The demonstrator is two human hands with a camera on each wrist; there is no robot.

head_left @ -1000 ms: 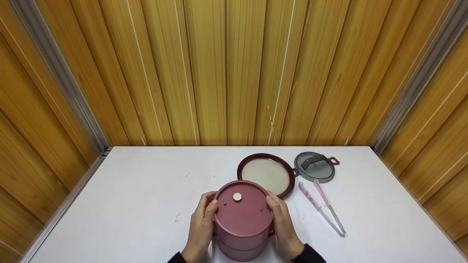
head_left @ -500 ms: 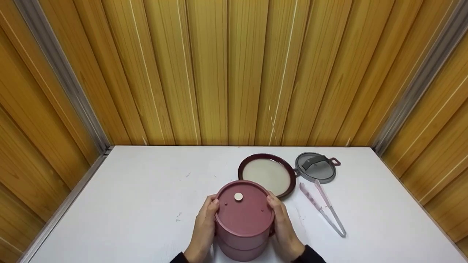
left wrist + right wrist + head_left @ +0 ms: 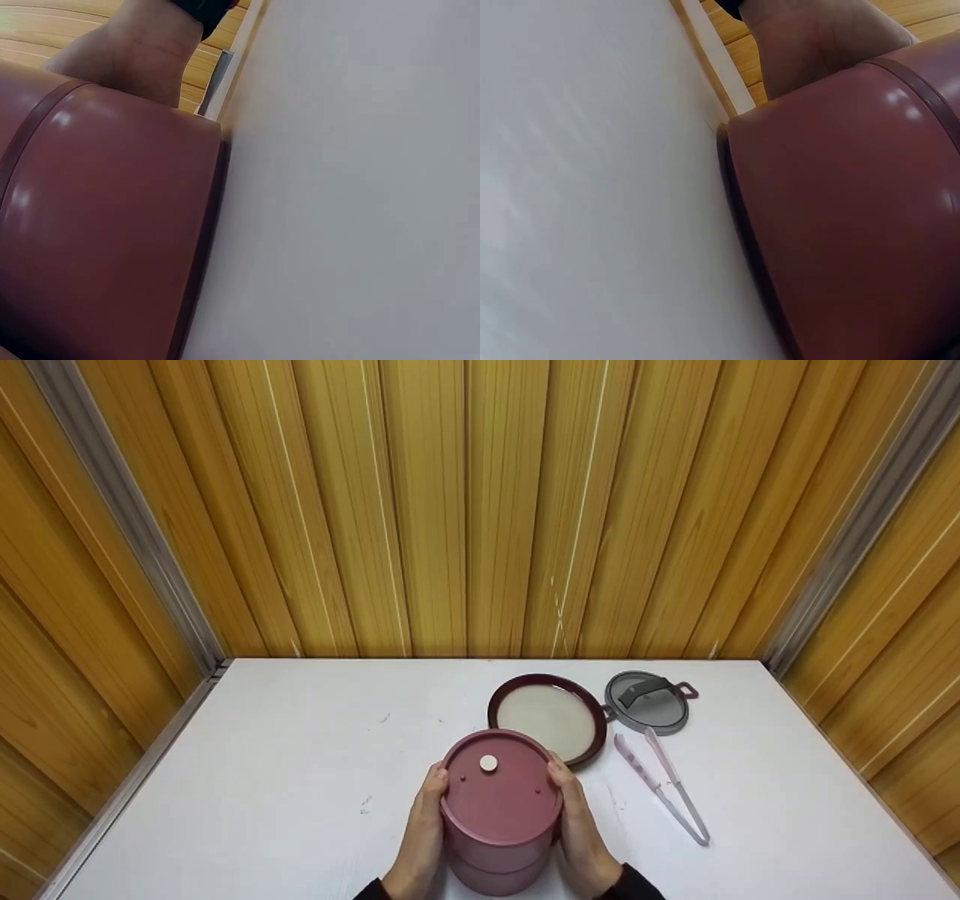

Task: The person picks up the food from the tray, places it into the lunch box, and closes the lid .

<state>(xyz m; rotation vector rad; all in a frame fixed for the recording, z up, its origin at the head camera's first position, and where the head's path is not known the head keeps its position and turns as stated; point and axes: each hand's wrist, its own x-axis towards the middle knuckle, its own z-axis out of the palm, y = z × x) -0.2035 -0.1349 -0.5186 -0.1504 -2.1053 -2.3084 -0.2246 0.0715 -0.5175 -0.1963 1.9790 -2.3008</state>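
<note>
A round pink stacked container [image 3: 499, 810] stands near the front edge of the white table [image 3: 262, 772]. Its flat lid has a small cream knob [image 3: 488, 763]. My left hand [image 3: 421, 829] grips its left side and my right hand [image 3: 579, 821] grips its right side, with fingers curled round the upper tier just under the lid. Both wrist views are filled by the container's glossy pink wall [image 3: 97, 225] [image 3: 855, 210] resting on the table, with the seam between tiers showing. The fingertips themselves are out of the wrist views.
Behind the container lies a round dish with a dark red rim and cream centre [image 3: 546, 718]. A grey lid with a handle [image 3: 646, 703] lies to its right. Pink and grey tongs [image 3: 660, 787] lie right of the container. Wooden walls close in three sides.
My left hand's fingers have slid a little down and back off the lid's edge onto the side. The container and the right hand have barely moved.
</note>
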